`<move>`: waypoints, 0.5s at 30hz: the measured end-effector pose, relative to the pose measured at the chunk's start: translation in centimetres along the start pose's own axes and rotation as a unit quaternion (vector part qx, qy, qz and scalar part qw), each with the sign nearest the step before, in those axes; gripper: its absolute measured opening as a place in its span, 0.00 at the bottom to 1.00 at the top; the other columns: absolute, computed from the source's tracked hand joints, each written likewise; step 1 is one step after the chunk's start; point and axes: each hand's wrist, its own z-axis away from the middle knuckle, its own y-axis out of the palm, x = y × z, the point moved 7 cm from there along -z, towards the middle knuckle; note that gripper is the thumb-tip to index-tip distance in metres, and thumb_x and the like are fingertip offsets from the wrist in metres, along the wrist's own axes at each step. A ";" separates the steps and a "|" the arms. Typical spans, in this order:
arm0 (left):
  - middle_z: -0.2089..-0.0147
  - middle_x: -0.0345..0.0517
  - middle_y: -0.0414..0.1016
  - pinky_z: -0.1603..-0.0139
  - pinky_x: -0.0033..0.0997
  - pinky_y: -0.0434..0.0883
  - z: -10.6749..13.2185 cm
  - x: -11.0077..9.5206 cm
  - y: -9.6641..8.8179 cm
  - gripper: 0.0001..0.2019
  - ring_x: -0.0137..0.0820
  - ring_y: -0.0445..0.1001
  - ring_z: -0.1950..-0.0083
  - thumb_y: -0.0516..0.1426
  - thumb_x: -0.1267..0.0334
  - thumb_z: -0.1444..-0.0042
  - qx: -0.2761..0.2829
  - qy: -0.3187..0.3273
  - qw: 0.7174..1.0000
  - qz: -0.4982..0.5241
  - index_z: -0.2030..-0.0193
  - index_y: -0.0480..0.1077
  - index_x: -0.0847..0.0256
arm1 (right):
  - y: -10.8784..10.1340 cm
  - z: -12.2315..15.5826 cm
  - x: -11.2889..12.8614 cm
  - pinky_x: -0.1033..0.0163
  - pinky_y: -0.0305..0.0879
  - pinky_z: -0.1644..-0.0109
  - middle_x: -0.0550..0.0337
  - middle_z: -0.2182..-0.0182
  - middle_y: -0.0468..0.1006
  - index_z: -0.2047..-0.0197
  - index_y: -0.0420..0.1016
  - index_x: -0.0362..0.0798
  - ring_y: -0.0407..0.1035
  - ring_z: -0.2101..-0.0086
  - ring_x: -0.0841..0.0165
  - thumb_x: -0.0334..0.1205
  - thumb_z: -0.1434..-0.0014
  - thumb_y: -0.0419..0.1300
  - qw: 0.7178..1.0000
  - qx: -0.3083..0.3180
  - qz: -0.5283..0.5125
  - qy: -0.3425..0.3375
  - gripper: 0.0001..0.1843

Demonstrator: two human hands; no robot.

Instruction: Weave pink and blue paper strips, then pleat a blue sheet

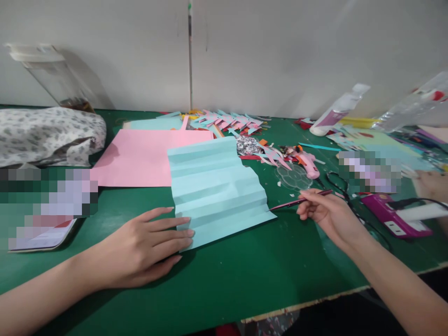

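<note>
A light blue sheet of paper with crosswise accordion creases lies in front of me, its right edge wavy. My left hand rests flat with fingers outstretched, the fingertips pressing on the sheet's lower left edge. In my right hand, thumb and fingers pinch a slim, dark reddish pen-like tool. Its thin pinkish point reaches the sheet's lower right corner; whether it touches the paper is unclear. Partly beneath the blue sheet is a flat pink sheet.
A pink glue gun, clear flower-shaped dish and cut paper strips lie behind. A purple power strip with cords sits right, near another person's hand. A white bottle and clear jar stand by the wall.
</note>
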 end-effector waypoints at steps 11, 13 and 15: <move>0.51 0.43 0.76 0.40 0.39 0.63 0.0 0.1 0.0 0.16 0.34 0.69 0.44 0.53 0.69 0.43 -0.011 -0.004 1.000 0.002 0.48 0.68 0.59 | -2.3 -0.1 0.7 0.68 0.61 0.78 0.61 0.85 0.73 0.79 0.74 0.48 0.65 0.82 0.72 0.41 0.56 0.66 0.997 -0.055 -0.041 -0.021 0.07; 0.51 0.42 0.76 0.39 0.39 0.61 0.1 0.1 0.1 0.16 0.33 0.69 0.44 0.53 0.68 0.43 -0.011 -0.005 1.000 -0.003 0.48 0.68 0.59 | -1.6 0.2 0.4 0.68 0.61 0.79 0.61 0.85 0.72 0.78 0.74 0.48 0.64 0.83 0.73 0.43 0.56 0.67 0.997 -0.051 -0.054 -0.022 0.09; 0.51 0.41 0.75 0.37 0.38 0.60 0.1 0.1 0.1 0.15 0.33 0.69 0.43 0.53 0.68 0.43 -0.012 -0.006 1.000 -0.005 0.49 0.68 0.59 | -0.1 0.8 -0.1 0.68 0.61 0.79 0.62 0.85 0.73 0.77 0.74 0.47 0.65 0.83 0.73 0.46 0.56 0.67 0.998 -0.033 -0.051 -0.015 0.11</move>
